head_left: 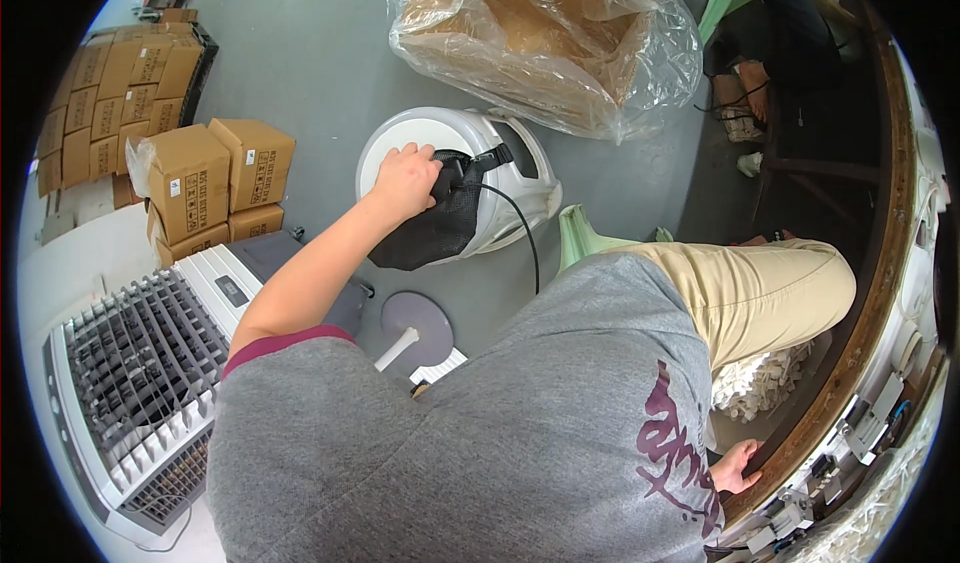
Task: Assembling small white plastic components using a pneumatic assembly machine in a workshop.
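Note:
My left hand (405, 181) reaches forward, its fingers closed on the top of a black mesh bag (425, 231). The bag lies over the side of a rounded white-and-grey plastic container or seat (400, 133) on the floor. A black strap with a buckle (490, 158) crosses from the bag to that white object, and a thin black cord (525, 228) curves away toward me. What lies under my left fingers is partly hidden. My right hand (735, 468) rests at the wooden edge of the workbench (800, 428), thumb and fingers apart, holding nothing visible.
A large carton lined with clear plastic (630, 63) stands ahead. Stacked brown boxes (190, 183) and a grey-white air cooler (145, 338) are at left. A round stand base (418, 325) and a pale green stool (580, 235) are nearby. White pieces (760, 383) fill a container under the bench.

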Available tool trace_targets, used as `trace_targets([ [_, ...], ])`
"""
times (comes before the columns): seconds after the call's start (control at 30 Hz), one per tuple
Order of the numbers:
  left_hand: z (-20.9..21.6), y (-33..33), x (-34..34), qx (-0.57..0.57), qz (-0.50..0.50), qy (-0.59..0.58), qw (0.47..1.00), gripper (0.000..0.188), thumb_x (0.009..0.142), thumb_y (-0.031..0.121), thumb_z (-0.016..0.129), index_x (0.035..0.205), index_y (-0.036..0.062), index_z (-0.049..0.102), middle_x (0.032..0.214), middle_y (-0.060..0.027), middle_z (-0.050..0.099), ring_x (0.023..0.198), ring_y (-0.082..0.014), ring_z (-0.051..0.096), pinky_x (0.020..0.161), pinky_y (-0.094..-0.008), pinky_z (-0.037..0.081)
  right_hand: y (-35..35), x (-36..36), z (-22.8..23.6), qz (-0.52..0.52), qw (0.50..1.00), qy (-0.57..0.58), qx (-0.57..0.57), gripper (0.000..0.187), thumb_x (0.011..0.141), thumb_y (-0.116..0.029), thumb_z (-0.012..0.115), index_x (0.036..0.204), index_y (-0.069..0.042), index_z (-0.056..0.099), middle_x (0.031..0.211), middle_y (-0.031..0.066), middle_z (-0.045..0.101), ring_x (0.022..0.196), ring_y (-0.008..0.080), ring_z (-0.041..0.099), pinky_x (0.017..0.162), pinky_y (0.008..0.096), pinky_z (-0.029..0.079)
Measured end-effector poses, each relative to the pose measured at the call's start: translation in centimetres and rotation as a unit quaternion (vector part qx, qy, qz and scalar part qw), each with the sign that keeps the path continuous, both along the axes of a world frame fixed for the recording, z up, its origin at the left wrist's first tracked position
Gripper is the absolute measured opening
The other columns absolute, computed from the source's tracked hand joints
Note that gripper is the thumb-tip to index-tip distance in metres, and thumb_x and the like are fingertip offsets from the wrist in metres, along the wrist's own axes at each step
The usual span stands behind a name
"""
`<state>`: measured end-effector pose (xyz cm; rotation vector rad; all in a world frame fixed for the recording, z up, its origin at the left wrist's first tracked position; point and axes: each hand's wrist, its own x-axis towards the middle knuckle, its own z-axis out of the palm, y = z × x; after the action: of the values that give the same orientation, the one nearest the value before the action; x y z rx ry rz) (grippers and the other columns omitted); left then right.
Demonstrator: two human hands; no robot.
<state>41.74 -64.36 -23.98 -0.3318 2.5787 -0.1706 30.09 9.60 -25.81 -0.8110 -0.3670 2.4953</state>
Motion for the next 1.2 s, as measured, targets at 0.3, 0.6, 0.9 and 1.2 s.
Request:
trace_targets([
  [0.3,0.7,0.2,0.4,0.090,-0.016,0.037,0.995,0.083,0.048,0.025,0.093,0.125,0.0133,0.066,0.116,0.0005,0.064,0.107,-0.0225,0.055,0.086,-0.0385,0.045,-0.3,0.1,0.2,0.003,1.000,0.007,-0.008,0.051,0.081,-0.015,0.057,0.130,-0.002,0.050,0.125,0.0137,0.053,0.094,0.0204,0.043,0.072,0.0361,0.032],
  [0.6,0.5,0.4,1.8,0.119,-0.169,0.101,0.973,0.071,0.054,0.023,0.089,0.121,0.0151,0.069,0.123,0.0009,0.063,0.108,-0.0200,0.054,0.088,-0.0366,0.042,0.3,0.2,-0.1,0.000,1.000,0.012,-0.003,0.056,0.079,-0.016,0.057,0.132,0.000,0.047,0.127,0.0150,0.051,0.095,0.0212,0.043,0.073,0.0366,0.032],
  [0.9,0.9,0.6,-0.2,0.100,-0.158,0.048,0.981,0.074,0.050,0.030,0.090,0.120,0.0149,0.071,0.116,-0.0017,0.059,0.105,-0.0227,0.052,0.087,-0.0377,0.041,0.8,0.3,-0.5,0.009,1.000,0.018,-0.004,0.058,0.079,-0.018,0.057,0.134,0.000,0.046,0.134,0.0160,0.050,0.096,0.0215,0.043,0.073,0.0366,0.031],
  [1.2,0.1,1.5,2.0,0.105,-0.157,0.146,0.971,0.085,0.055,0.029,0.089,0.132,0.0093,0.059,0.108,-0.0042,0.059,0.103,-0.0226,0.052,0.085,-0.0371,0.040,0.2,0.2,-0.2,-0.012,1.000,0.006,0.015,0.062,0.081,-0.019,0.057,0.138,-0.001,0.044,0.142,0.0163,0.048,0.097,0.0210,0.044,0.073,0.0364,0.032],
])
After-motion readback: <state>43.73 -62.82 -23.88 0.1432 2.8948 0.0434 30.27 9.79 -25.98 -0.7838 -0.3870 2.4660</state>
